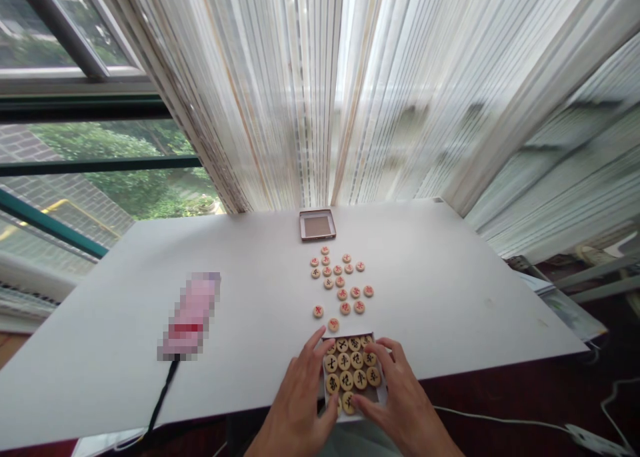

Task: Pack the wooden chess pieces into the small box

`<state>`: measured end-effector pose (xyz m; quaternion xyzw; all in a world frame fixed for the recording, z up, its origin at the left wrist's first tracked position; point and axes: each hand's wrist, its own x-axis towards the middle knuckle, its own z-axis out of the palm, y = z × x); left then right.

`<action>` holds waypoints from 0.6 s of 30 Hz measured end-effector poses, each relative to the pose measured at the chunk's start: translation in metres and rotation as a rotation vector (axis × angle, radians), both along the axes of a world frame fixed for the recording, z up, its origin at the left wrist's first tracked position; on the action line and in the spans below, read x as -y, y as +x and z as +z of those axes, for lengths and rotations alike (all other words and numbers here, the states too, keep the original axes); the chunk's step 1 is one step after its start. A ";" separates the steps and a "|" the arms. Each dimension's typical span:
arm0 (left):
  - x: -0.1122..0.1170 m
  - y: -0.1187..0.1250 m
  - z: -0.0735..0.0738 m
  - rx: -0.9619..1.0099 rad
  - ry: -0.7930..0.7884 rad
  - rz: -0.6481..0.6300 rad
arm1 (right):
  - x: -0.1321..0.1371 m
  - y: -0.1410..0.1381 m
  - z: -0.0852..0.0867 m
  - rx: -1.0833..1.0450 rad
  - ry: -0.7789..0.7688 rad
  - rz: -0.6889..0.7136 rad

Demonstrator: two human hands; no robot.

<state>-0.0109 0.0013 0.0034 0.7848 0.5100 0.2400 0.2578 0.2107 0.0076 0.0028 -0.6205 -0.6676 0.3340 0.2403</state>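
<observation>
A shallow box [381, 391] of round wooden Chinese chess pieces lies at the table's front edge. Rows of black-marked pieces fill most of it; bare bottom shows at its lower right. My left hand [303, 383] is curled around the box's left side, fingers at the upper left corner and thumb near the lower left. My right hand [397, 393] grips the right side, its thumb at a black-marked piece [349, 402] in the lowest row. Just beyond the box lies a red-marked piece [333, 324], close to my left fingertips. Some boxed pieces are hidden by my fingers.
Several loose chess pieces [343, 295], mostly red-marked, are scattered across the middle of the white table [250, 297]. Behind them lies a shallow box lid [318, 225]. A blurred pink object [190, 317] with a black strap [164, 393] rests at left. Curtains [310, 110] hang behind.
</observation>
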 end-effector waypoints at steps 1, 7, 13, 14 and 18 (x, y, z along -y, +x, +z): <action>0.000 0.000 0.000 0.001 -0.001 -0.002 | 0.000 -0.001 -0.001 0.005 0.002 -0.006; -0.002 0.000 -0.001 0.028 -0.013 0.016 | -0.001 -0.001 -0.001 -0.010 0.048 0.003; -0.013 -0.010 0.013 0.100 -0.086 0.066 | -0.008 0.010 0.006 -0.052 0.040 -0.003; -0.015 -0.012 0.017 0.108 -0.112 0.077 | -0.010 0.013 0.006 -0.049 0.026 -0.015; -0.022 -0.016 0.026 0.141 -0.195 0.111 | -0.014 0.021 0.004 -0.077 -0.019 -0.021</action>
